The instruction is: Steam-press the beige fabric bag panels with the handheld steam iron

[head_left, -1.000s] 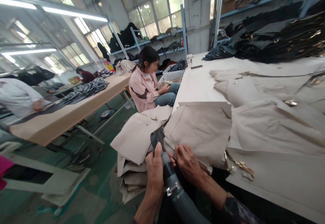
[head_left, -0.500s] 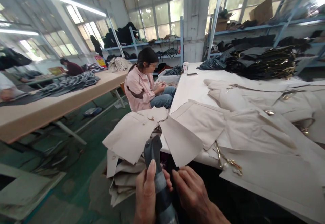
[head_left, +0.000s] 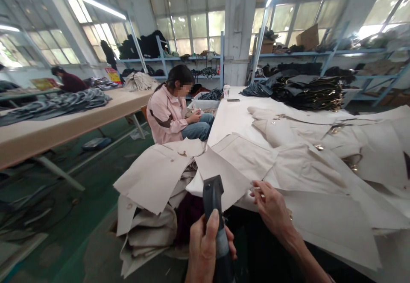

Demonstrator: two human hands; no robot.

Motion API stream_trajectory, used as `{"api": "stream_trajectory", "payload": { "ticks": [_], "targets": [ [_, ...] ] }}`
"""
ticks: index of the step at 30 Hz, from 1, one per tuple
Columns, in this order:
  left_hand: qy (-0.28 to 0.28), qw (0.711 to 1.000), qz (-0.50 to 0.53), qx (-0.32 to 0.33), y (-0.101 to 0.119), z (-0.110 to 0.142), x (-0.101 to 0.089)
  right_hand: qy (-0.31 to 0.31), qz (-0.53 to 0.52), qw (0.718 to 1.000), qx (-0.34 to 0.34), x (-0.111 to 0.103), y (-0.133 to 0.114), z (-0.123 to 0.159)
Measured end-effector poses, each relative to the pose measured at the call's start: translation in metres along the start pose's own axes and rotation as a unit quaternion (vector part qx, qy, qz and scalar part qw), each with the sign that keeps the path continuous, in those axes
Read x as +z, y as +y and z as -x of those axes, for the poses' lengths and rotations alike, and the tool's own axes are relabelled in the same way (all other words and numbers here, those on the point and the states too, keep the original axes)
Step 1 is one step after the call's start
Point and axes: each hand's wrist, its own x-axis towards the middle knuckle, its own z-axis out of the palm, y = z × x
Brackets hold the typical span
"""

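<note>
The left hand (head_left: 205,249) wraps its fingers tight around the dark nozzle (head_left: 213,197), thumb lying up the front, so the flat tip stands above the fingertips, upright. The right hand (head_left: 272,206) reaches forward from a bare forearm, fingers loosely curled and resting on the beige garment (head_left: 288,167) at the white table (head_left: 233,116) edge; whether they pinch cloth cannot be told. No writing is readable.

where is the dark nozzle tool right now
In the head view, bottom centre: the dark nozzle tool stands upright in the left hand, before the beige fabric.
</note>
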Motion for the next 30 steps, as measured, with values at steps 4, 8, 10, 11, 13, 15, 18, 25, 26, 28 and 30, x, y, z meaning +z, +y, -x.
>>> {"api": "stream_trajectory", "payload": {
  "ticks": [4,8,10,11,13,15,18,25,26,28,30],
  "targets": [
    [-0.053,0.998,-0.015,-0.026,-0.011,-0.014,0.018,-0.074,-0.056,0.995,0.04,0.009,0.011,-0.026],
    [-0.082,0.995,-0.04,-0.027,-0.018,-0.026,0.03,-0.105,-0.126,0.983,0.083,0.017,0.023,-0.035],
    [-0.084,0.994,-0.057,-0.032,-0.019,-0.03,0.035,-0.101,-0.153,0.978,0.097,0.017,0.026,-0.035],
    [-0.081,0.994,-0.06,-0.036,-0.019,-0.032,0.037,-0.1,-0.163,0.976,0.103,0.017,0.027,-0.034],
    [-0.077,0.994,-0.066,-0.044,-0.018,-0.036,0.043,-0.094,-0.176,0.973,0.111,0.016,0.029,-0.032],
    [-0.073,0.993,-0.074,-0.046,-0.016,-0.043,0.049,-0.087,-0.179,0.973,0.114,0.017,0.031,-0.03],
    [-0.071,0.994,-0.08,-0.029,-0.014,-0.06,0.059,-0.066,-0.17,0.977,0.114,0.018,0.032,-0.028],
    [-0.012,0.997,-0.075,0.027,-0.012,-0.081,0.063,0.024,-0.156,0.982,0.103,-0.005,0.025,-0.007],
    [-0.006,0.997,-0.073,0.029,-0.012,-0.078,0.061,0.047,-0.153,0.982,0.102,-0.013,0.025,-0.001],
    [0.002,0.997,-0.071,0.033,-0.012,-0.072,0.054,0.083,-0.129,0.983,0.1,-0.028,0.027,0.01],
    [0.01,0.997,-0.072,0.032,-0.012,-0.066,0.048,0.099,-0.084,0.986,0.101,-0.038,0.029,0.021]
  ]
}}
